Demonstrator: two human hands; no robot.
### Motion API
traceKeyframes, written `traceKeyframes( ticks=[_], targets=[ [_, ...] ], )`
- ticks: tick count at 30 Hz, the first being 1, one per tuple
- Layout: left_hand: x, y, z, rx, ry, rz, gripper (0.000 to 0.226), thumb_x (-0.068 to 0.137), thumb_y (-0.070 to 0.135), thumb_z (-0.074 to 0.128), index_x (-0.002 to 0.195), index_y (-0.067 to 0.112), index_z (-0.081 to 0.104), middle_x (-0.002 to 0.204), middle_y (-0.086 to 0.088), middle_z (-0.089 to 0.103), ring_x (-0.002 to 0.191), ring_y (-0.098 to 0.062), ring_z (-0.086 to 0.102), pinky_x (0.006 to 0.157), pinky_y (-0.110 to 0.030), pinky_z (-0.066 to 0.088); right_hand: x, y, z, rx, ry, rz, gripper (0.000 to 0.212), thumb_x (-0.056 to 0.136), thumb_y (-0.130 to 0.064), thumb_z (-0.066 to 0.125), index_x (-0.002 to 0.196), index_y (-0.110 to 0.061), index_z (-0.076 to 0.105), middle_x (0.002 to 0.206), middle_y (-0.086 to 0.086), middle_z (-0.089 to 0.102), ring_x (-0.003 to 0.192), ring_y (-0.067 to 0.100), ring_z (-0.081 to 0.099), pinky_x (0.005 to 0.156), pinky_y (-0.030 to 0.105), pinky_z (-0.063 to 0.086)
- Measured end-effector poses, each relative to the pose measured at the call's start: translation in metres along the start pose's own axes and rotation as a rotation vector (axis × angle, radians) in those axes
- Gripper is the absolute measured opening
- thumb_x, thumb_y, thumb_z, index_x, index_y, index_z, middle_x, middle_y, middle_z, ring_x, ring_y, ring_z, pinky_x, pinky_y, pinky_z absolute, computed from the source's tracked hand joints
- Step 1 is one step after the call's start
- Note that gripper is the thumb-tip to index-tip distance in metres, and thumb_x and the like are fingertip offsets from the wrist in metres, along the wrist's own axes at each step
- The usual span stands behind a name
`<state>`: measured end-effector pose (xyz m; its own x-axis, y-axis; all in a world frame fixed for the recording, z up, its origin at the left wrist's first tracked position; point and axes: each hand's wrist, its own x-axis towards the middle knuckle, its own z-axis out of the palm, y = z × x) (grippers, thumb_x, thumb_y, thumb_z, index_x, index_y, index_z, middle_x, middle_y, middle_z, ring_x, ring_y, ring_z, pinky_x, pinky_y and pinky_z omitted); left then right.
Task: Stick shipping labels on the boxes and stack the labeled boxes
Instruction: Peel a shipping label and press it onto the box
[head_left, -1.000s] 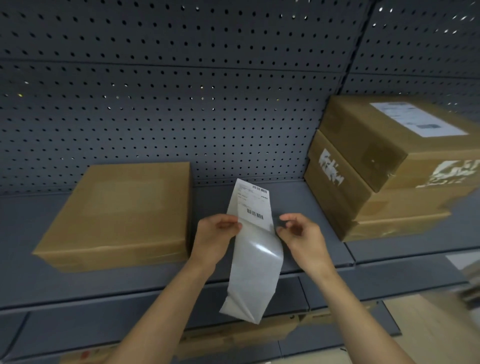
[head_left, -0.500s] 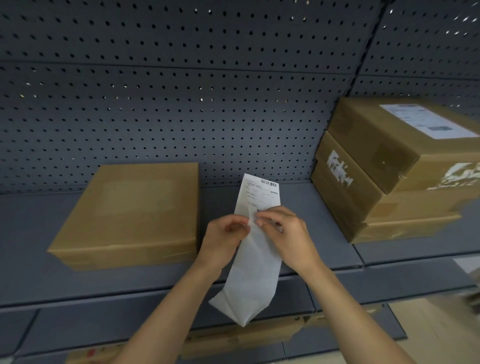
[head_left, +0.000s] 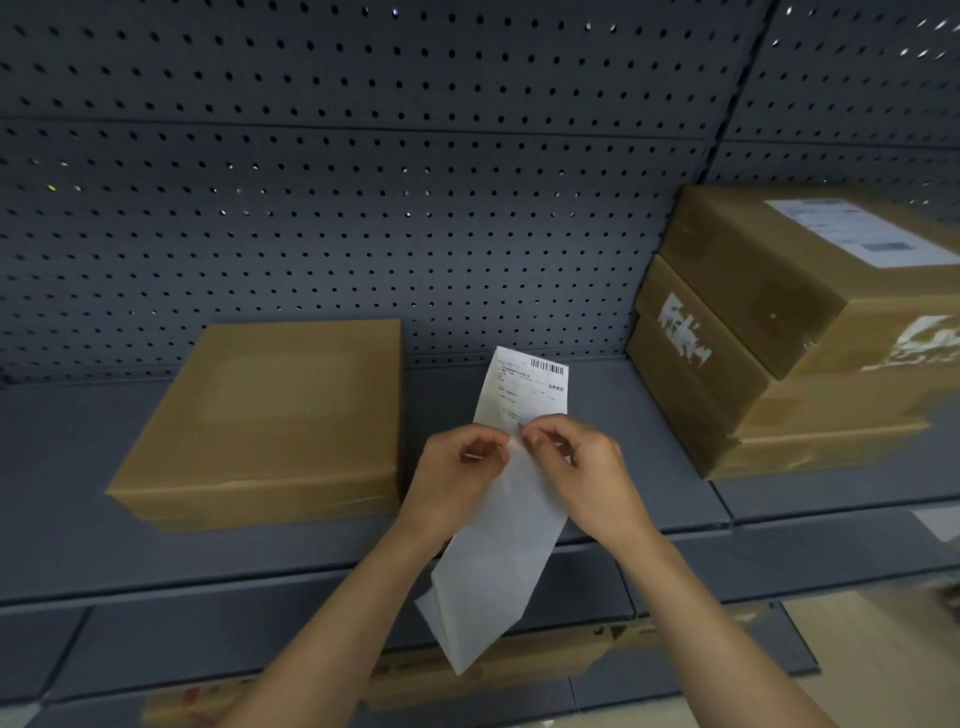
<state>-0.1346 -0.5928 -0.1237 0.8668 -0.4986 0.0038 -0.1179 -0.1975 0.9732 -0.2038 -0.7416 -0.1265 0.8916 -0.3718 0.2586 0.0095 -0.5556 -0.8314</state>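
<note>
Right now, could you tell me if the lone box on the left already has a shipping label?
No, the lone box has a bare brown top; the left hand and right hand pinch the label strip.

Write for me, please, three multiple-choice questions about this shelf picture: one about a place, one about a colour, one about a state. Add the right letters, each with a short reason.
1. Where is the labelled box?
A. On top of the stack at the right
B. Alone at the left
C. Below the shelf

2. What colour is the back wall with the holes?
A. White
B. Dark grey
C. Yellow

3. What is the state of the paper strip?
A. Lying flat, untouched
B. Pinched by the left hand and the right hand
C. Stuck on a box

Answers:
1 A: a white label shows on the topmost box at the right.
2 B: the whole wall looks dark grey.
3 B: the fingertips of both hands meet on the strip, which hangs down below them.
</note>
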Motion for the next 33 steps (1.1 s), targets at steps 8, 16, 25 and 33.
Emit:
traceKeyframes(
  ticks=[8, 16, 25, 33],
  targets=[
    [-0.001, 0.001, -0.003, -0.025, -0.032, 0.039, 0.016, 0.093, 0.010, 0.064, 0.095, 0.020, 0.077, 0.095, 0.009, 0.074, 0.095, -0.009, 0.067, 0.093, -0.039, 0.056, -0.003, -0.002, 0.001, 0.012, -0.039, -0.052, 0.012, 0.092, -0.016, 0.066, 0.101, -0.018, 0.075, 0.101, -0.009, 0.070, 0.095, 0.006, 0.063, 0.080, 0.015, 0.049],
    [-0.001, 0.001, -0.002, -0.060, -0.036, -0.027, 0.012, 0.092, 0.014, 0.065, 0.096, 0.017, 0.076, 0.096, 0.003, 0.072, 0.095, -0.014, 0.067, 0.086, -0.032, 0.055, -0.003, -0.008, -0.001, 0.021, 0.004, -0.023, 0.010, 0.094, -0.013, 0.064, 0.095, -0.018, 0.073, 0.096, -0.011, 0.069, 0.089, -0.002, 0.060, 0.073, 0.006, 0.042],
    [0.003, -0.003, 0.000, 0.091, 0.059, 0.026, 0.008, 0.089, 0.018, 0.069, 0.086, 0.022, 0.075, 0.087, 0.008, 0.073, 0.085, -0.010, 0.069, 0.084, -0.036, 0.058, 0.000, -0.011, -0.003, 0.113, 0.117, 0.063, 0.018, 0.094, -0.009, 0.060, 0.086, -0.022, 0.068, 0.085, -0.012, 0.069, 0.079, -0.002, 0.062, 0.068, 0.008, 0.044],
    [0.001, 0.002, -0.006, -0.072, 0.163, -0.177, 0.016, 0.092, 0.012, 0.064, 0.077, 0.011, 0.071, 0.061, -0.007, 0.059, 0.055, -0.015, 0.052, 0.056, -0.029, 0.046, 0.019, -0.009, -0.015, 0.317, 0.366, 0.267, 0.018, 0.095, -0.009, 0.057, 0.083, -0.016, 0.069, 0.069, -0.005, 0.065, 0.059, 0.006, 0.056, 0.061, 0.026, 0.046]
  ],
)
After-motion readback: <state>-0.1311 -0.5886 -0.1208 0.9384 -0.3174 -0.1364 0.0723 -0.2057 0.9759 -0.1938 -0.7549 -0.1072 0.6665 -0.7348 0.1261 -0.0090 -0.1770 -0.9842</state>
